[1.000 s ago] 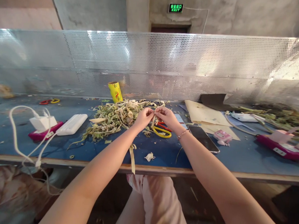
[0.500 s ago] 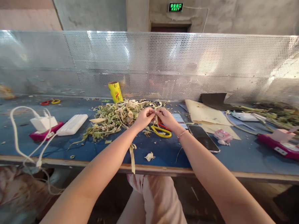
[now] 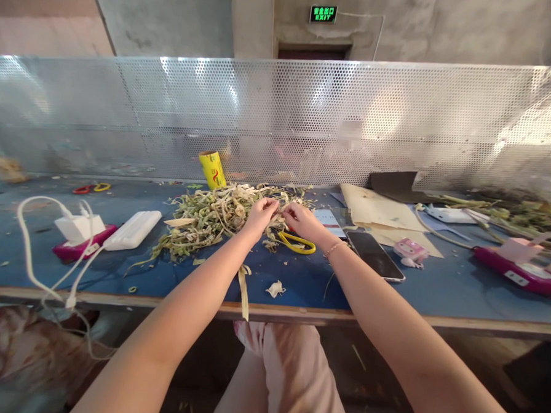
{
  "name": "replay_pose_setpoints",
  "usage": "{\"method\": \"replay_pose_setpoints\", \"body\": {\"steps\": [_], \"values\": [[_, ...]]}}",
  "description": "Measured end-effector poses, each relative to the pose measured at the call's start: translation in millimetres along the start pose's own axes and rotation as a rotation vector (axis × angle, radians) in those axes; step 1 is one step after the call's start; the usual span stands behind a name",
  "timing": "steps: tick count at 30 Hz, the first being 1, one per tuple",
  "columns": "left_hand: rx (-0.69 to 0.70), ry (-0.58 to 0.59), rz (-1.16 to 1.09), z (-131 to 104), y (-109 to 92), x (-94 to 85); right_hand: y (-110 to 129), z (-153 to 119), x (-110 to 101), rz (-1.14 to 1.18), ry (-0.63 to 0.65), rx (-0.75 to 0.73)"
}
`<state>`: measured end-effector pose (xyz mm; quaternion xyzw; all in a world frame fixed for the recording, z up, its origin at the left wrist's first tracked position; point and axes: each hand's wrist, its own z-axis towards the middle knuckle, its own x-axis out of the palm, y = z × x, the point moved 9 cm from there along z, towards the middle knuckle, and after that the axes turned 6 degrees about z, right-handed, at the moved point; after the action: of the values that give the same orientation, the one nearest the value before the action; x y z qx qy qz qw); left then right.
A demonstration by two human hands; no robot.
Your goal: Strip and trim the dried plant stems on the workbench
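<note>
A heap of dried green and pale plant strips (image 3: 210, 215) lies on the blue worktable (image 3: 299, 282). My left hand (image 3: 260, 215) and my right hand (image 3: 302, 220) meet at the heap's right edge, both pinching a thin pale strip (image 3: 278, 208) between them. Yellow-handled scissors (image 3: 296, 243) lie on the table just under my right hand. One long strip (image 3: 243, 291) hangs over the table's front edge below my left forearm.
A yellow roll (image 3: 213, 169) stands behind the heap. White chargers with cables (image 3: 78, 227) and a white power bank (image 3: 133, 228) lie left. A black phone (image 3: 375, 255), a pink gadget (image 3: 409, 252), paper sheets (image 3: 377, 212) and plant stems (image 3: 510, 212) lie right. A perforated metal screen (image 3: 280, 120) backs the table.
Both hands have moved a little forward and down into the right edge of the heap, still pinching the strip together.
</note>
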<state>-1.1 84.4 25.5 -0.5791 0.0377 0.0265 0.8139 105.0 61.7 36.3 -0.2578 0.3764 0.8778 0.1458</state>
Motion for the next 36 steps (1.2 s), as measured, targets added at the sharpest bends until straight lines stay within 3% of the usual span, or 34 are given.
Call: {"method": "replay_pose_setpoints", "body": {"steps": [13, 18, 28, 36], "values": [[-0.044, 0.010, -0.080, 1, 3, 1.1, 6, -2, 13, -0.158, 0.149, -0.040], [-0.016, 0.025, -0.077, 2, 3, -0.2, 5, -4, 18, -0.180, 0.230, 0.009], [-0.062, 0.012, -0.125, 10, 21, -8.5, 5, -8, 23, -0.190, 0.303, 0.062], [-0.102, -0.108, -0.116, 14, 35, -16.7, 14, -9, 34, -0.184, 0.423, 0.005]]}}
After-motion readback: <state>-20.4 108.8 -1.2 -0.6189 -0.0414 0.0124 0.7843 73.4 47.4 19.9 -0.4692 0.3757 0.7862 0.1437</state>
